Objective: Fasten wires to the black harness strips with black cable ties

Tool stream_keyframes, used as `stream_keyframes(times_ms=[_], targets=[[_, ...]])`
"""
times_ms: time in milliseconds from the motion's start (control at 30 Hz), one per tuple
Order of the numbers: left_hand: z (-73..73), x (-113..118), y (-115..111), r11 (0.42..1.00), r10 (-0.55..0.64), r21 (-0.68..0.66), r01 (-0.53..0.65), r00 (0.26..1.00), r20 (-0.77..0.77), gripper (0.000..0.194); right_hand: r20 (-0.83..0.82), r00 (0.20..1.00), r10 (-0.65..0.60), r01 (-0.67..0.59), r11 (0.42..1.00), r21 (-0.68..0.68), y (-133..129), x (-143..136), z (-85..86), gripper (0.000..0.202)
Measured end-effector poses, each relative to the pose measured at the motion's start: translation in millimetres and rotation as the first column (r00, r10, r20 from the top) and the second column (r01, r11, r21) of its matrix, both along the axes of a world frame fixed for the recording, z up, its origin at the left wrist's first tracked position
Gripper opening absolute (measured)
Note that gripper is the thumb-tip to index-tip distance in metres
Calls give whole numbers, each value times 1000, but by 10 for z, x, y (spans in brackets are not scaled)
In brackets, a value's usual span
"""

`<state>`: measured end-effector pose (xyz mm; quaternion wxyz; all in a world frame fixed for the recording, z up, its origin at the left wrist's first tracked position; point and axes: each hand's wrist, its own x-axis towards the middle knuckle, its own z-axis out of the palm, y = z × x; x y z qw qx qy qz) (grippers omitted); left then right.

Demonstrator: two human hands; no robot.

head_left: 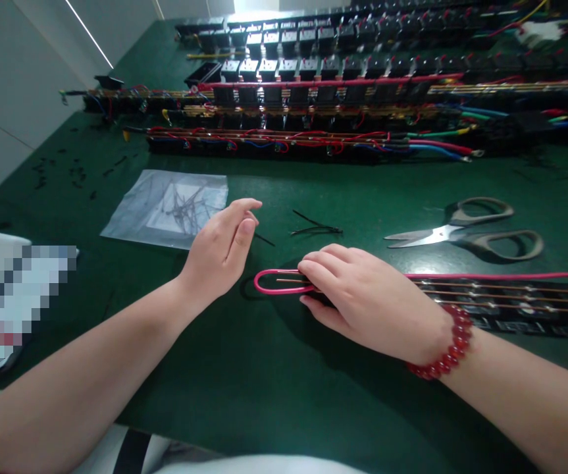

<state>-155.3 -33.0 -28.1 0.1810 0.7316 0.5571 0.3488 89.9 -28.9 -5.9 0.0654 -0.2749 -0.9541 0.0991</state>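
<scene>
Well, taking the gap between the two hands as the clock's centre, with twelve straight ahead of the worker, the right hand (357, 293) sits at three. It is closed over the end of a long black strip (520, 306), fingers across the top and thumb along the near side. A red bead bracelet (456, 349) circles that wrist. The red wire (257, 282) runs along the strip's far edge, passes under the fingers and bends back in a narrow loop that pokes out toward nine.

The left hand (222, 247) is at ten, apart from the loop, thumb and forefinger close together. A thin black tie (265, 241) sticks out past the thumb; I can't tell from here whether it is pinched or lying behind.

Just beyond that hand, also toward ten, lies a clear bag (128, 210) with dark ties inside. More black ties (318, 230) lie loose at one. The scissors (444, 234) rest around half past two, blades slightly apart and pointing to nine. Wired assemblies (274, 141) stretch across twelve in rows on the green bench (264, 395).
</scene>
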Motion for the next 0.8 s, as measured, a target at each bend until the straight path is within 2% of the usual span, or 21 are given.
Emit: stream_keyframes(times_ms=[133,300,467,567,700,800], targets=[[24,9,-5,996,-45,-85,35,992,-114,52,7,1000,-5,5,1000,-5,-6,0,-2,20],[17,28,-11,997,-62,-55,58,995,-78,51,18,1000,-13,13,1000,-17,1,-7,-1,22],[11,18,-1,993,-88,-87,81,993,-77,50,11,1000,-10,10,1000,-11,0,-2,0,21],[21,21,-8,981,-192,-33,190,977,-87,48,11,1000,-12,12,1000,-5,-12,-2,-4,20],[22,51,-38,907,-398,44,419,887,-236,48,7,1000,-25,25,1000,12,-19,-8,-15,21],[3,73,-58,892,-402,66,446,853,-333,47,-4,999,-38,38,999,23,-7,-6,-30,24]])
